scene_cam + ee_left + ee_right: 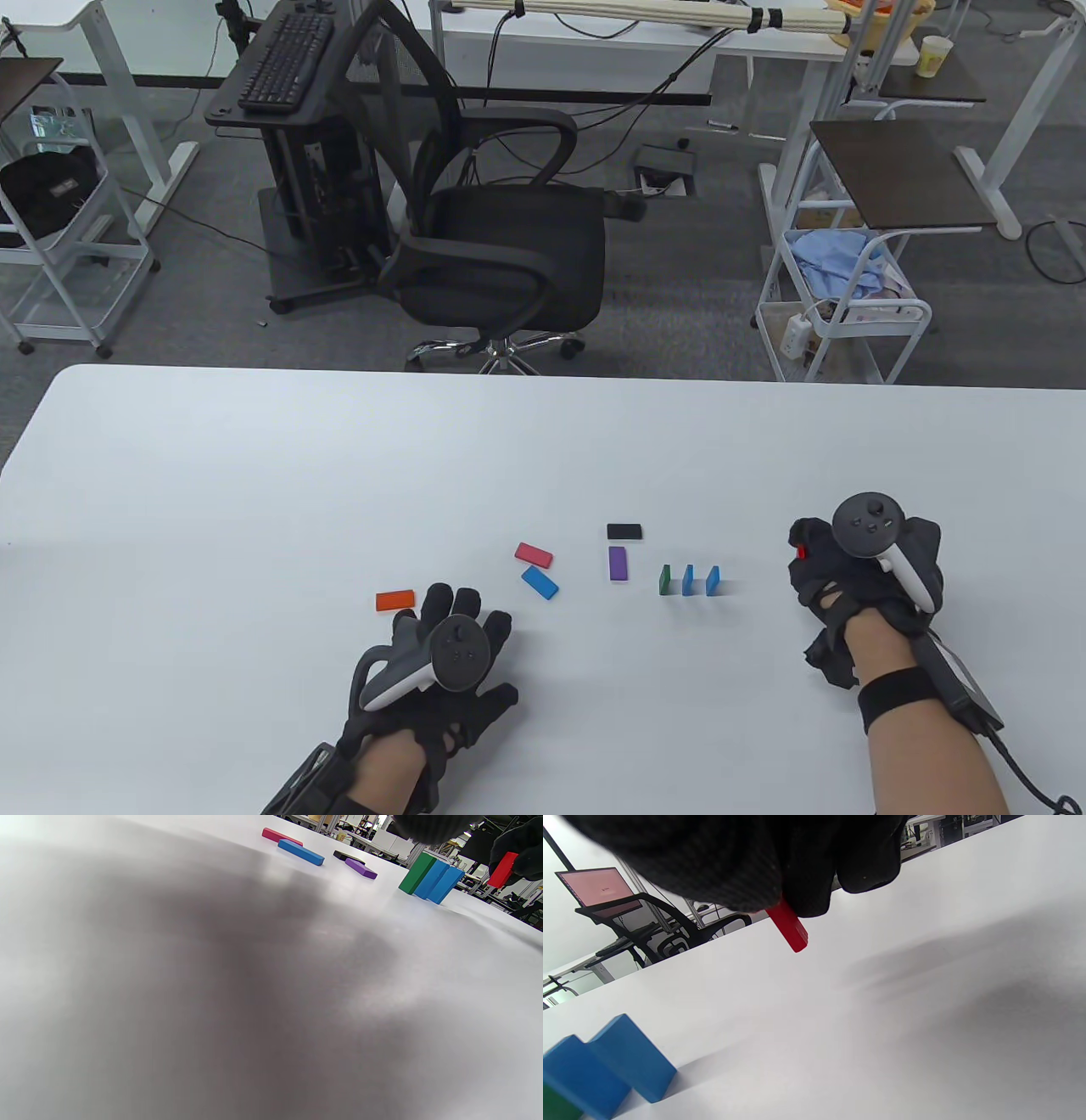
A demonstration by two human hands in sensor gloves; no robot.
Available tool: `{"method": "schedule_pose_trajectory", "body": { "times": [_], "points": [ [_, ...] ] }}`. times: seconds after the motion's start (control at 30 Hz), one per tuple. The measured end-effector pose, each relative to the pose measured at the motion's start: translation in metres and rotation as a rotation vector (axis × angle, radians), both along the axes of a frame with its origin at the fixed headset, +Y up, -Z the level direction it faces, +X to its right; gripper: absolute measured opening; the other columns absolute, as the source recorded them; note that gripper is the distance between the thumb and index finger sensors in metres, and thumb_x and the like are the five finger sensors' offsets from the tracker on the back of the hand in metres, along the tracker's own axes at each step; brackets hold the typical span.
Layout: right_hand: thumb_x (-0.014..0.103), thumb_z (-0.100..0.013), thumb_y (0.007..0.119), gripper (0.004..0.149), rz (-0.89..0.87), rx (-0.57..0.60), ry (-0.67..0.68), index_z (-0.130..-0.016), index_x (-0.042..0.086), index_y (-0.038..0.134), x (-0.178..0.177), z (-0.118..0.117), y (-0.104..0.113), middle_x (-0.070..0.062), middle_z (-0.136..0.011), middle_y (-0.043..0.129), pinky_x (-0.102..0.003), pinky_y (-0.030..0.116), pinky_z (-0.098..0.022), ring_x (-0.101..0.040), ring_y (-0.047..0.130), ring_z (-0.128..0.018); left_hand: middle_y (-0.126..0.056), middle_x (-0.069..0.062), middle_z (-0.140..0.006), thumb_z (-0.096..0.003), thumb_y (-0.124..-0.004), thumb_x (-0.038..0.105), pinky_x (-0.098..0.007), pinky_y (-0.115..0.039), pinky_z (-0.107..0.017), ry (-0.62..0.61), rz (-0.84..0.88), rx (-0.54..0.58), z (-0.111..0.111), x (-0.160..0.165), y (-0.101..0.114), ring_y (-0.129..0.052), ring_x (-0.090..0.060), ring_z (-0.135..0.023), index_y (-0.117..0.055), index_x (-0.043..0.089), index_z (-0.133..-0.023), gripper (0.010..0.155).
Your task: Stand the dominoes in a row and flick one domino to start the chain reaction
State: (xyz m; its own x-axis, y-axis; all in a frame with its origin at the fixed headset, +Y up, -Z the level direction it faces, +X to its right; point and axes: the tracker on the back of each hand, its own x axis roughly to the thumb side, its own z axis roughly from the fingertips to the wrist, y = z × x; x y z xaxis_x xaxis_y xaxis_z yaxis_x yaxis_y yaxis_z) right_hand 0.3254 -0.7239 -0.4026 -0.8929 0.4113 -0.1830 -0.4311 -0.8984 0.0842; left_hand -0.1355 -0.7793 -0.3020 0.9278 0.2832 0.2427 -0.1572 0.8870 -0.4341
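Note:
Three dominoes stand in a short row: a green one (665, 580) and two blue ones (688, 580) (713, 581). My right hand (810, 552), to the right of the row and above the table, pinches a red domino (789, 926). Lying flat are a black domino (624, 531), a purple one (618, 563), a pink one (533, 554), a blue one (540, 582) and an orange one (395, 600). My left hand (450, 615) rests flat on the table, fingers spread, just right of the orange domino and holding nothing.
The white table (254, 475) stretches wide around the dominoes. Beyond its far edge stand a black office chair (501, 246), a keyboard stand (288, 76) and a white cart (840, 289).

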Motion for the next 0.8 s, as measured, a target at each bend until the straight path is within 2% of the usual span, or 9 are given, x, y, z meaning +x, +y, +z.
{"method": "schedule_pose_trajectory", "body": {
  "times": [0.23,0.4,0.8],
  "points": [
    [0.026,-0.048,0.086,0.051,-0.107,0.007,0.013,-0.091,0.023,0.06,-0.005,0.008,-0.004,-0.01,-0.096,0.074,-0.068,0.031,-0.074,-0.042,0.064,-0.091,0.012,-0.004,-0.111,-0.0441,-0.057,0.064,-0.067,0.002,-0.067,-0.002,0.004,-0.001,0.0,0.0,0.0,0.02,-0.033,-0.098,-0.017,0.035,-0.107,0.08],
    [0.027,-0.048,0.086,0.052,-0.069,-0.021,0.053,-0.092,0.023,0.059,-0.015,0.008,-0.013,-0.01,-0.096,0.073,-0.068,0.031,-0.074,-0.042,0.064,-0.091,0.012,-0.004,-0.111,-0.0442,-0.057,0.064,-0.067,0.002,-0.067,-0.001,0.004,-0.002,0.0,-0.001,0.0,0.02,-0.033,-0.098,-0.017,0.035,-0.107,0.08],
    [0.026,-0.048,0.085,0.051,-0.115,-0.058,0.084,-0.092,0.023,0.058,-0.036,0.0,-0.034,-0.01,-0.096,0.073,-0.067,0.031,-0.074,-0.042,0.064,-0.091,0.012,-0.004,-0.111,-0.0442,-0.057,0.064,-0.067,0.002,-0.067,0.006,0.006,-0.01,0.0,-0.003,0.0,0.02,-0.033,-0.098,-0.017,0.035,-0.107,0.08]
  ]
}}
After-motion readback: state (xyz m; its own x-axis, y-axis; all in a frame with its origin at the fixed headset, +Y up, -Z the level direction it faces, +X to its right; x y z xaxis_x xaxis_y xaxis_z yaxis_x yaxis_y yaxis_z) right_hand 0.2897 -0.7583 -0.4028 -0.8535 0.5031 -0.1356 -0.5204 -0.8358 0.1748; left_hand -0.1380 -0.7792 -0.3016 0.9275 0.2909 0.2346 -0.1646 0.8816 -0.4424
